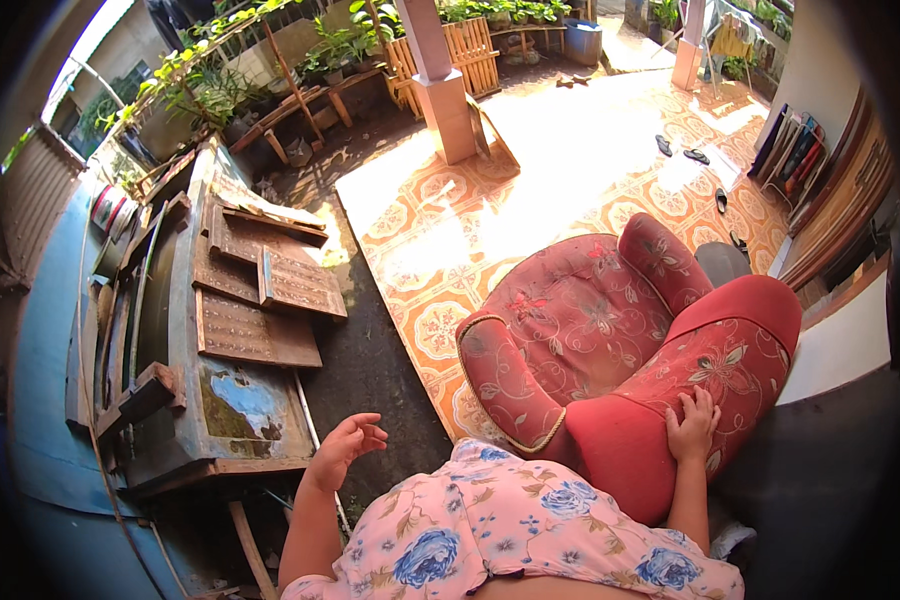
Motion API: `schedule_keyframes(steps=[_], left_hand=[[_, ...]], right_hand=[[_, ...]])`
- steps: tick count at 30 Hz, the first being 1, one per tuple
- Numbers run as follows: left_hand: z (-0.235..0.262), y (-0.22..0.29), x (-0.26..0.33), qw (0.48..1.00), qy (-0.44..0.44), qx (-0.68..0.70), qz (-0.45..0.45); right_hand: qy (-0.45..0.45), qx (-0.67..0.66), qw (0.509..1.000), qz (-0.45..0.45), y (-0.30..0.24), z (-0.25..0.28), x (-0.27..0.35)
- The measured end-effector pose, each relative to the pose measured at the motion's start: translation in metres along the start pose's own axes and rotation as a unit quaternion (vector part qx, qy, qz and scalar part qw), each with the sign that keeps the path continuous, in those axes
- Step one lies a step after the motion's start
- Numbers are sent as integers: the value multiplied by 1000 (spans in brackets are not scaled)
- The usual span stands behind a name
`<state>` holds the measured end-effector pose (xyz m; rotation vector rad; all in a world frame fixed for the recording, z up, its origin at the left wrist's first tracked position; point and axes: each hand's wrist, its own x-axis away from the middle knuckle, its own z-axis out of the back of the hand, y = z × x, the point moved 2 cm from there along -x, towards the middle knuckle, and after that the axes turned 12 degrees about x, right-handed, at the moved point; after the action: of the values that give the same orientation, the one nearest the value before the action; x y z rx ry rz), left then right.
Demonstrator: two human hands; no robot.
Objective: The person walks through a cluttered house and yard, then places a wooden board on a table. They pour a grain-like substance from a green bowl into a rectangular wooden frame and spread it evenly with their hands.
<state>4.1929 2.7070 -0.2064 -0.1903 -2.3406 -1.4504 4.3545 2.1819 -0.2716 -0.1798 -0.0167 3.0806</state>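
A red armchair [595, 315] with a floral pattern and corded trim stands in front of me, its backrest [735, 365] on my side. My right hand [692, 425] rests on the top of that backrest, fingers spread over the cloth. Off to the left, my left hand [348, 445] hangs in the air with loosely bent fingers and nothing in them. It is nearest a worn wooden cabinet [255, 425], apart from it.
Loose wooden boards [255, 330] lie on the cabinet. A pillar [448, 115] rises from the orange patterned tile floor [440, 325]. Several sandals [695, 156] lie at the right, near a rack of cloths [795, 150]. Potted plants [340, 55] line the back.
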Motion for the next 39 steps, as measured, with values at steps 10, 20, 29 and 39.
schedule_keyframes(steps=[10, 20, 29, 39], left_hand=[[139, 74, -317, 972, 104, -170, 127], [371, 77, -419, 760, 191, -463, 414], [389, 168, -750, 860, 130, -467, 160], [273, 176, -1016, 837, -72, -515, 170]], right_hand=[[8, 59, 985, -161, -4, -35, -60], [39, 235, 871, -431, -39, -90, -104], [-58, -153, 682, -713, -368, -314, -172], [-186, -159, 781, -575, -360, -377, -313]])
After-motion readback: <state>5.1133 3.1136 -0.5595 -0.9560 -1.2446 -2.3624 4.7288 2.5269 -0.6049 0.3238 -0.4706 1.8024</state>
